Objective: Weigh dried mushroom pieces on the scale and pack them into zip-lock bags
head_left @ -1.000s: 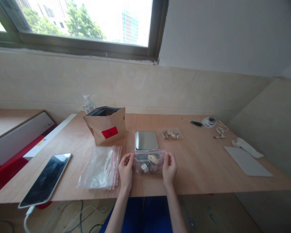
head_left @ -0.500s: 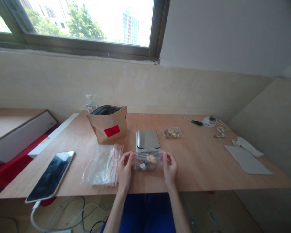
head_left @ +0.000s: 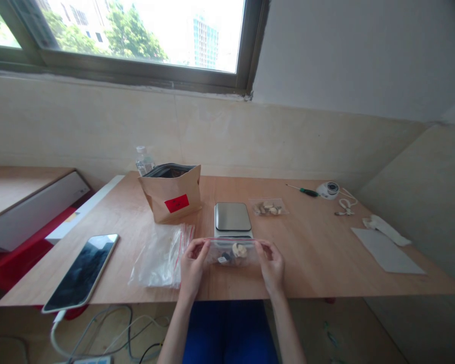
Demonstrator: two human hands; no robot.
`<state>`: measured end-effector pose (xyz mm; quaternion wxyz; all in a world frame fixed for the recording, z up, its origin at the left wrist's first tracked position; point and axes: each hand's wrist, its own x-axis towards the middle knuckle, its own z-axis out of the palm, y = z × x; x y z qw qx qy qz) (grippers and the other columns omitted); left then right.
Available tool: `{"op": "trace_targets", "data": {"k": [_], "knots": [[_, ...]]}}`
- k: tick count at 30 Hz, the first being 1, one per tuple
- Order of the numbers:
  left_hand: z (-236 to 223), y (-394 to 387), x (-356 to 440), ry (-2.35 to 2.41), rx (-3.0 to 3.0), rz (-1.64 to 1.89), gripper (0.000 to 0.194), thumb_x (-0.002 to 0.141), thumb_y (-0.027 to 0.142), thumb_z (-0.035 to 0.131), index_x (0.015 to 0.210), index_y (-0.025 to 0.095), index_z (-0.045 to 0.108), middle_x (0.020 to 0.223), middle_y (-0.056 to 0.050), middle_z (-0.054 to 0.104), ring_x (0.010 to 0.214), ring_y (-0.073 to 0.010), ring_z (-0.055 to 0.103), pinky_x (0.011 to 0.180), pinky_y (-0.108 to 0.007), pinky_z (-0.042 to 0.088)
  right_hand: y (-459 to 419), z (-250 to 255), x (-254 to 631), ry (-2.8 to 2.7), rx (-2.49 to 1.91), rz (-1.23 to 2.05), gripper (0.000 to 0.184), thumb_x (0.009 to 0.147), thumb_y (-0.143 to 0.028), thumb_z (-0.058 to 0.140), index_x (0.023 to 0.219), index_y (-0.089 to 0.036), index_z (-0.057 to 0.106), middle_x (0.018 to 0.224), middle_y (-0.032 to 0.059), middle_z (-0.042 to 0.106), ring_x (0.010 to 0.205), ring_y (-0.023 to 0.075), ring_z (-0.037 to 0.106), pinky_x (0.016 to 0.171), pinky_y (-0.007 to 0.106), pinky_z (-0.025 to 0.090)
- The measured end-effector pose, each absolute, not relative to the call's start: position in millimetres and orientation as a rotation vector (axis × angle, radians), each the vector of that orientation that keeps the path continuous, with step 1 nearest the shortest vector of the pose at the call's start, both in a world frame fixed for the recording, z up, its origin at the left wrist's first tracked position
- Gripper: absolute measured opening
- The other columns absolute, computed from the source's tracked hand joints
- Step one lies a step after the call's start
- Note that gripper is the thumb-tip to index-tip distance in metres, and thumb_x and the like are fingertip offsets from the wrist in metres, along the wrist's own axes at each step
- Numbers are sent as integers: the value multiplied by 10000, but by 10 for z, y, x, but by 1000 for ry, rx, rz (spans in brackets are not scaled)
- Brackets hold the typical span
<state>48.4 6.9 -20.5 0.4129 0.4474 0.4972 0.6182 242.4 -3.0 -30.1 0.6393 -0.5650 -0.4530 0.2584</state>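
A small clear zip bag (head_left: 232, 253) with a red seal strip and several pale and dark pieces inside is held just above the wooden table's (head_left: 318, 253) near edge. My left hand (head_left: 192, 265) pinches its left end and my right hand (head_left: 272, 264) pinches its right end. Directly behind the bag sits a small scale (head_left: 231, 218) with a steel platform. A second filled zip bag (head_left: 267, 208) lies right of the scale.
A pile of empty zip bags (head_left: 160, 256) lies left of my hands. Behind it stand an open brown paper pouch (head_left: 172, 193) with a red label and a water bottle (head_left: 144, 161). A phone (head_left: 82, 271) lies far left; a screwdriver (head_left: 302, 190), tape roll (head_left: 328, 189) and paper (head_left: 385, 249) lie right.
Both hands kept hold of the bag's ends and drew slightly apart. The bag sank a little and tipped flatter. The view drifted slightly.
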Motion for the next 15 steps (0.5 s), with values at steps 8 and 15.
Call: {"op": "trace_targets", "data": {"k": [8,15], "knots": [[-38,20,429,1210,1311,1522,167,760,350,653,788,187,670,789,-42,677,759,-186,633,725,-289,506,-50,273,2269,-1795,-1296,175,302,843,-320,576,1139,-261,595,1190,71,620,1173,255,498,999,475,348],[11,-25,406,1171,1476,1464,134,797,320,622,812,203,684,821,-43,681,788,-190,625,734,-283,475,126,529,1940,-2205,-1099,142,142,887,-189,543,771,-214,621,760,-7,681,802,162,594,888,353,374]]}}
